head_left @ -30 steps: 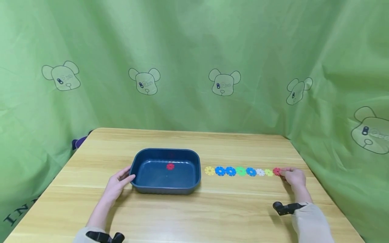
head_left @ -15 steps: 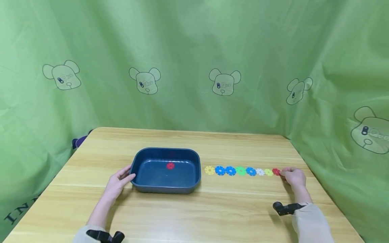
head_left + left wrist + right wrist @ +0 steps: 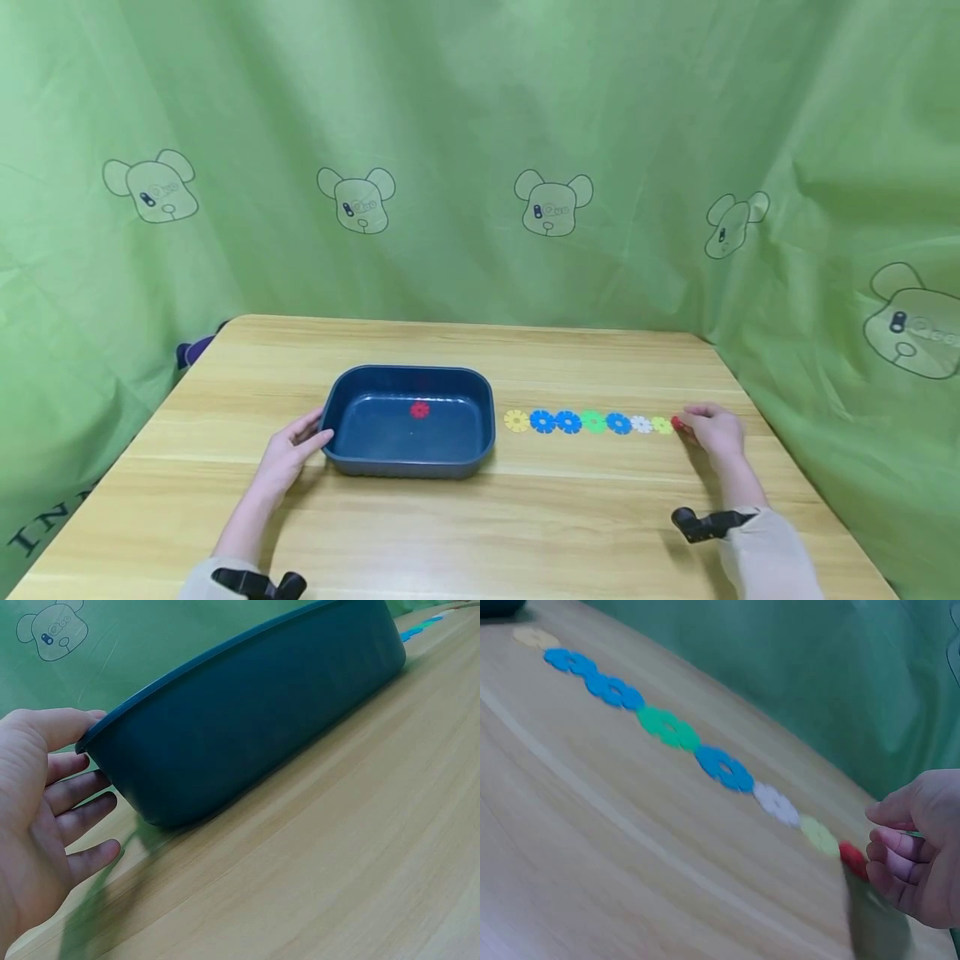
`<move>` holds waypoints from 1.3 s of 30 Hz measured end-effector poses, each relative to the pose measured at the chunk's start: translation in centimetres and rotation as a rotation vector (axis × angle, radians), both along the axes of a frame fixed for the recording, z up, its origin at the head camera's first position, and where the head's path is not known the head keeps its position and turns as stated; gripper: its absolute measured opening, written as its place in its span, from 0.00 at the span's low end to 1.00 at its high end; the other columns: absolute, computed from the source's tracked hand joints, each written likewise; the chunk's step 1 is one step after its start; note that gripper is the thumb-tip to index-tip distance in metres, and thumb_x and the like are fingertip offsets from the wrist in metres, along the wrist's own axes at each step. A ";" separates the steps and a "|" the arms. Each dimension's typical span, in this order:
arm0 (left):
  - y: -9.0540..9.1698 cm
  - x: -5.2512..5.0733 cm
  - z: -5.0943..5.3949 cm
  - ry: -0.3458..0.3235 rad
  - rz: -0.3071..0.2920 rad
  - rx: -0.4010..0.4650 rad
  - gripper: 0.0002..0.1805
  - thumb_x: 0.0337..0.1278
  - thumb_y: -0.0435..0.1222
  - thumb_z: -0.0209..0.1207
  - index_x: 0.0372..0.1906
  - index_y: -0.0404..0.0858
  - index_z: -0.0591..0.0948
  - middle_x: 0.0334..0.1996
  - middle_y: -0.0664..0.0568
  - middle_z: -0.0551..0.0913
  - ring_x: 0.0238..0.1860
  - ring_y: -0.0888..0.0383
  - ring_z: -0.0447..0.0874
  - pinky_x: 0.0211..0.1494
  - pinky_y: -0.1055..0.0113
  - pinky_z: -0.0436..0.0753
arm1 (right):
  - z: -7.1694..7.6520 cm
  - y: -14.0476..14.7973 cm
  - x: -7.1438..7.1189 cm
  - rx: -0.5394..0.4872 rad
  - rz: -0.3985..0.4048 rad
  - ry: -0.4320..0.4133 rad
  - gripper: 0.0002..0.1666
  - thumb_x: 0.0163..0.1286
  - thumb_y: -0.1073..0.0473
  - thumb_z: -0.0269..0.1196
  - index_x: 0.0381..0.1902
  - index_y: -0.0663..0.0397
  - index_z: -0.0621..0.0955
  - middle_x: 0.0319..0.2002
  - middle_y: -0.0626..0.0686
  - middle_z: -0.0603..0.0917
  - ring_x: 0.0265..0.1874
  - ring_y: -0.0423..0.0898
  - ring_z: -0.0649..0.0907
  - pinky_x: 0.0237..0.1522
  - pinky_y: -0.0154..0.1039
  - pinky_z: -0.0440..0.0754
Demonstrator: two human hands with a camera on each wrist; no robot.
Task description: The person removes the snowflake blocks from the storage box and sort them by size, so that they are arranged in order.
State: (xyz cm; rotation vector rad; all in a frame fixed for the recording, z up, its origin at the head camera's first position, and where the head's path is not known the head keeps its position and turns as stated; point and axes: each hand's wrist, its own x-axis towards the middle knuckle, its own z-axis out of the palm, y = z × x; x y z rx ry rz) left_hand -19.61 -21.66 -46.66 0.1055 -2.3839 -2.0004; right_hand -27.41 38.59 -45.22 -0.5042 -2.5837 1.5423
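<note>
My left hand [image 3: 288,454] holds the left rim of a dark blue plastic basin [image 3: 408,469]. In the left wrist view the thumb lies on the rim [image 3: 225,652], with the other fingers below it, against or near the outer wall. A red flower-shaped disc [image 3: 420,409] lies inside the basin. At the right end of a row of flower discs, my right hand [image 3: 716,429] pinches another red flower disc [image 3: 677,423], partly covered by the fingers. It looks tilted beside a small yellow-green disc [image 3: 820,835].
The row continues leftward with a white disc [image 3: 641,424], a blue disc [image 3: 618,423], a green disc [image 3: 593,422], two more blue discs and a yellow disc [image 3: 517,421] near the basin. A green curtain [image 3: 465,275] hangs behind the wooden table [image 3: 525,533].
The right hand has shifted slightly left and up, and the red disc under its fingers now shows narrower and tilted. The left hand and basin have stayed put.
</note>
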 end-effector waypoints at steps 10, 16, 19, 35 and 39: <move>-0.1 0.0 -0.2 -0.005 -0.005 -0.005 0.31 0.62 0.37 0.56 0.67 0.32 0.63 0.64 0.38 0.65 0.65 0.49 0.62 0.53 0.82 0.64 | 2.5 -6.0 -1.9 -0.047 0.160 0.052 0.26 0.65 0.59 0.59 0.54 0.74 0.71 0.36 0.53 0.81 0.33 0.44 0.81 0.41 0.40 0.81; -0.2 0.0 -0.1 -0.004 0.003 -0.010 0.30 0.62 0.37 0.56 0.66 0.31 0.63 0.64 0.38 0.65 0.64 0.49 0.62 0.52 0.83 0.64 | 4.1 -11.3 -2.9 -0.104 0.274 0.073 0.25 0.66 0.62 0.59 0.55 0.76 0.70 0.40 0.56 0.80 0.33 0.39 0.79 0.46 0.43 0.79; -0.1 0.0 -0.1 -0.001 0.001 -0.012 0.30 0.61 0.37 0.57 0.66 0.31 0.63 0.64 0.38 0.65 0.64 0.49 0.62 0.51 0.84 0.65 | 4.6 -13.8 -3.1 -0.137 0.318 0.070 0.24 0.65 0.63 0.59 0.54 0.76 0.70 0.37 0.54 0.80 0.34 0.41 0.79 0.46 0.45 0.79; -0.2 -0.1 0.0 -0.008 -0.010 -0.027 0.31 0.63 0.37 0.55 0.67 0.32 0.62 0.65 0.38 0.64 0.65 0.47 0.61 0.65 0.57 0.59 | 5.5 -24.7 -2.6 -0.243 0.524 0.056 0.20 0.61 0.69 0.61 0.50 0.75 0.74 0.37 0.60 0.82 0.40 0.59 0.80 0.44 0.47 0.80; -0.2 -0.1 -0.1 -0.007 -0.009 -0.024 0.31 0.62 0.37 0.56 0.67 0.31 0.63 0.64 0.37 0.65 0.65 0.47 0.62 0.65 0.59 0.61 | 5.4 -27.0 -2.3 -0.263 0.552 0.043 0.19 0.60 0.70 0.62 0.49 0.75 0.75 0.36 0.59 0.83 0.38 0.56 0.82 0.41 0.45 0.81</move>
